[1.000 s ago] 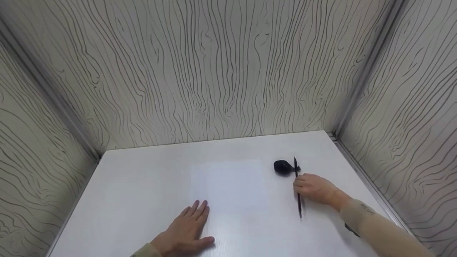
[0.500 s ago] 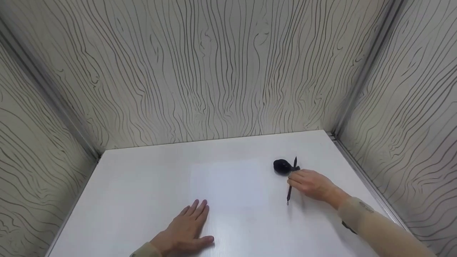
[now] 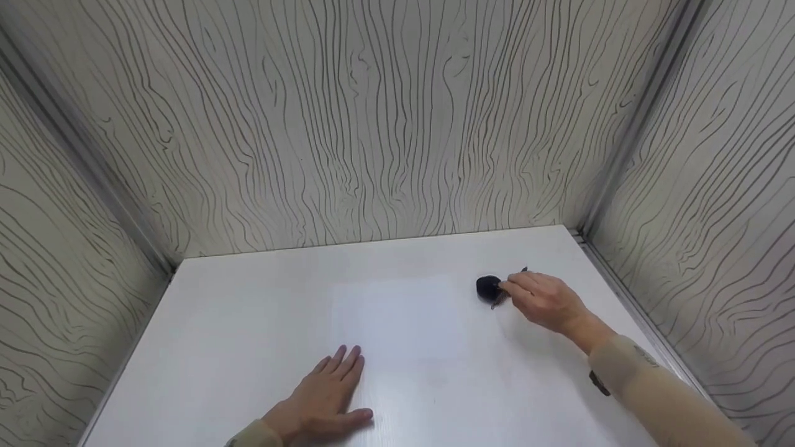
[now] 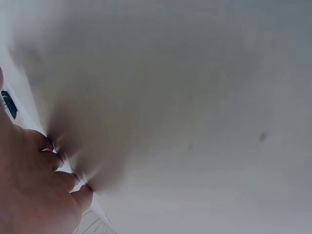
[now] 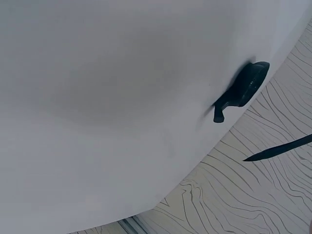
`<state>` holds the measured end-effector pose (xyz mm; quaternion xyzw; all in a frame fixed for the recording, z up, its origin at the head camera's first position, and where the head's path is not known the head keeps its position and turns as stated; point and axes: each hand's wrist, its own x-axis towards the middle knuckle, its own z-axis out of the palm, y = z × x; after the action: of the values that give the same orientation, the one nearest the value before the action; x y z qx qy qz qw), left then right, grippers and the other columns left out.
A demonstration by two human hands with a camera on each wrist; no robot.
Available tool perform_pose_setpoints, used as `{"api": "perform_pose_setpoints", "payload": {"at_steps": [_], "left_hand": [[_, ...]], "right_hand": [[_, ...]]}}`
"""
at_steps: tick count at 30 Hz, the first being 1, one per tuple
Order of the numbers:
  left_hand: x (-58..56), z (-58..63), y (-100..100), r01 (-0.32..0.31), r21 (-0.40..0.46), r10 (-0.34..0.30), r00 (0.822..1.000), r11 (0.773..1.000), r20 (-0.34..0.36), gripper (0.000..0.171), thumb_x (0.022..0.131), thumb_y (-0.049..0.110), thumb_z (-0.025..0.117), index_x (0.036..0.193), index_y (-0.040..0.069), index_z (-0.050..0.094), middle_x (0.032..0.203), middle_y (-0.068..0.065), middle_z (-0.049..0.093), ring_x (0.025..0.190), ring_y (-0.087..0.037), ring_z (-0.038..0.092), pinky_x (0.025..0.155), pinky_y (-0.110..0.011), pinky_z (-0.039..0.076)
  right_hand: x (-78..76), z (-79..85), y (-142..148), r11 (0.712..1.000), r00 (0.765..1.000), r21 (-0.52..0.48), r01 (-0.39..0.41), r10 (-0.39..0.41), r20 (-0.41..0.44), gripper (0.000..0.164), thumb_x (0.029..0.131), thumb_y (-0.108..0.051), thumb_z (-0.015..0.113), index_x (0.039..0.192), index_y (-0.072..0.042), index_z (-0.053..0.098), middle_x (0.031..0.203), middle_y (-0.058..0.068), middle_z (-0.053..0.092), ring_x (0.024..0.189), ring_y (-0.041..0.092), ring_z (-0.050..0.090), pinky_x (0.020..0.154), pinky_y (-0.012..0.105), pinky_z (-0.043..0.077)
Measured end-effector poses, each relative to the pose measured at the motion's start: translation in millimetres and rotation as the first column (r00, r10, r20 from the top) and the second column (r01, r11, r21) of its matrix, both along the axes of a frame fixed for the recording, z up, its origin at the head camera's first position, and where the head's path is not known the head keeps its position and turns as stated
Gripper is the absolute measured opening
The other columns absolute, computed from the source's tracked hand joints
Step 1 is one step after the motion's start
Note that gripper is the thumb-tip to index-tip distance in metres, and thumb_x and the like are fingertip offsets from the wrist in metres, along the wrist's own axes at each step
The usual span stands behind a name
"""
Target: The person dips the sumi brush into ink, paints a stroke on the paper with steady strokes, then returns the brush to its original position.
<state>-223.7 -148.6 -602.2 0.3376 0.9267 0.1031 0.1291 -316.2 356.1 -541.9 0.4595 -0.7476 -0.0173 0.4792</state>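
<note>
On the white table, my left hand lies flat, fingers straight, its fingertips at the near left corner of a pale sheet of paper. My right hand grips a dark writing brush whose pointed tip shows in the right wrist view. Most of its shaft is behind the fingers in the head view. Just left of that hand sits a round black ink dish. In the right wrist view, the dish has a short stub handle and stands apart from the brush.
The white tabletop ends at a back wall with a wood-grain line pattern. Similar panels stand at left and right, with grey metal posts in the corners.
My right hand has lifted the brush from beside the dish and moved up and slightly left, turning the brush to a slant. My left hand stays in place.
</note>
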Motion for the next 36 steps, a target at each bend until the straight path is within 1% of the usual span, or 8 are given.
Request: {"api": "perform_pose_setpoints", "payload": {"at_steps": [5,8,10,12,17,19,26,36], "left_hand": [[1.0,-0.4,0,-0.006,-0.003,0.006,1.000,1.000,0.011,0.106,0.106,0.080,0.042,0.177,0.003,0.029,0.189,-0.015,0.022,0.176,-0.046,0.023,0.139,-0.067,0.028],[1.4,0.1,0,-0.002,-0.001,0.002,1.000,1.000,0.009,0.105,0.106,0.080,0.042,0.177,0.003,0.029,0.189,-0.015,0.022,0.176,-0.046,0.023,0.139,-0.067,0.028],[1.7,0.1,0,-0.002,0.000,0.002,1.000,1.000,0.008,0.105,0.106,0.080,0.042,0.177,0.003,0.029,0.189,-0.015,0.023,0.176,-0.046,0.024,0.139,-0.067,0.028],[2.2,0.7,0,-0.003,0.001,0.003,1.000,1.000,0.003,0.105,0.106,0.079,0.043,0.177,0.003,0.029,0.189,-0.016,0.023,0.175,-0.046,0.024,0.139,-0.068,0.029],[1.4,0.0,0,-0.010,-0.001,0.010,1.000,1.000,-0.009,0.106,0.106,0.080,0.042,0.177,0.002,0.029,0.189,-0.016,0.023,0.175,-0.045,0.024,0.139,-0.067,0.029],[1.0,-0.6,1,-0.016,-0.001,0.016,1.000,1.000,-0.004,0.106,0.106,0.081,0.042,0.177,0.003,0.029,0.189,-0.015,0.023,0.176,-0.045,0.024,0.139,-0.067,0.029],[0.7,-0.6,2,-0.026,-0.015,0.027,0.999,1.000,0.018,0.108,0.104,0.084,0.040,0.178,0.007,0.027,0.190,-0.012,0.020,0.177,-0.042,0.021,0.140,-0.066,0.027],[1.4,1.6,2,-0.015,-0.010,0.015,1.000,1.000,0.009,0.107,0.105,0.082,0.042,0.178,0.005,0.029,0.190,-0.014,0.022,0.176,-0.044,0.023,0.140,-0.066,0.028]], "right_hand": [[0.5,7.7,-3,0.985,0.991,-0.162,0.057,-0.035,0.131,0.031,0.116,-0.010,0.051,0.113,0.004,0.078,0.097,0.015,0.078,0.081,0.028,0.080,0.066,0.037,0.068],[-1.1,11.2,-7,0.956,0.982,-0.277,0.100,-0.051,0.182,0.016,0.104,0.004,0.065,0.115,0.006,0.076,0.098,0.016,0.077,0.083,0.029,0.080,0.068,0.038,0.068],[-3.3,12.9,-12,0.924,0.976,-0.360,0.130,-0.055,0.210,0.022,0.093,0.011,0.073,0.114,0.006,0.075,0.099,0.016,0.076,0.084,0.029,0.080,0.071,0.036,0.068],[-6.5,14.5,-18,0.884,0.968,-0.440,0.155,-0.046,0.248,0.029,0.087,0.017,0.077,0.114,0.007,0.073,0.101,0.017,0.075,0.087,0.030,0.080,0.078,0.028,0.068],[-15.9,18.8,-34,0.784,0.945,-0.591,0.190,0.018,0.327,0.032,0.091,0.020,0.073,0.121,0.009,0.071,0.105,0.020,0.072,0.096,0.036,0.080,0.097,0.003,0.055],[-19.2,20.1,-38,0.756,0.940,-0.621,0.208,0.022,0.342,0.032,0.093,0.019,0.071,0.123,0.009,0.071,0.106,0.021,0.070,0.097,0.037,0.079,0.098,0.000,0.052],[-29.3,19.8,-43,0.670,0.931,-0.693,0.267,0.005,0.364,0.032,0.098,0.013,0.071,0.130,0.008,0.070,0.111,0.024,0.071,0.097,0.039,0.079,0.092,-0.003,0.051],[-34.6,12.7,-41,0.643,0.892,-0.674,0.365,-0.035,0.451,0.044,0.101,0.012,0.071,0.145,0.005,0.066,0.116,0.023,0.073,0.100,0.038,0.078,0.087,-0.005,0.048]]}}
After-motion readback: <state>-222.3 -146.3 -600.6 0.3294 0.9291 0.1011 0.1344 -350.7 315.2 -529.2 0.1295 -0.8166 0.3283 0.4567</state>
